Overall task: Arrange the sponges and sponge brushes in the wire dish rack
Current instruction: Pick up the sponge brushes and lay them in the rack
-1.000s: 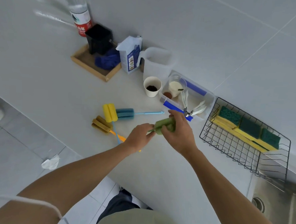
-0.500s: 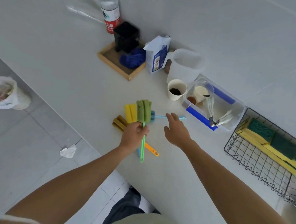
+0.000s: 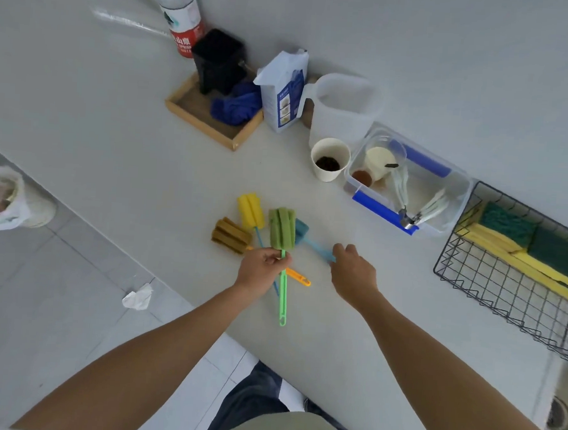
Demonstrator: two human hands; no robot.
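Note:
My left hand (image 3: 262, 269) grips the green sponge brush (image 3: 282, 229) by its handle, head up, above the counter. Beneath it lie a yellow sponge brush (image 3: 250, 210), a brown sponge brush (image 3: 230, 235) with an orange handle, and a teal sponge brush (image 3: 302, 231). My right hand (image 3: 352, 273) rests its fingertips on the teal brush's light blue handle; whether it grips is unclear. The black wire dish rack (image 3: 491, 287) stands at the right with green-and-yellow sponges (image 3: 533, 250) lined along its far side.
Behind the brushes stand a paper cup (image 3: 329, 159), a clear plastic box (image 3: 407, 185) with utensils, a white jug (image 3: 344, 108), a white bag (image 3: 283, 88), a wooden tray (image 3: 212, 114) and a bottle (image 3: 181, 15). The sink (image 3: 559, 414) is at bottom right; the counter edge runs diagonally at left.
My right hand let go of the green brush head and reached to the teal brush's handle. My left hand kept the green brush and turned it upright over the other brushes.

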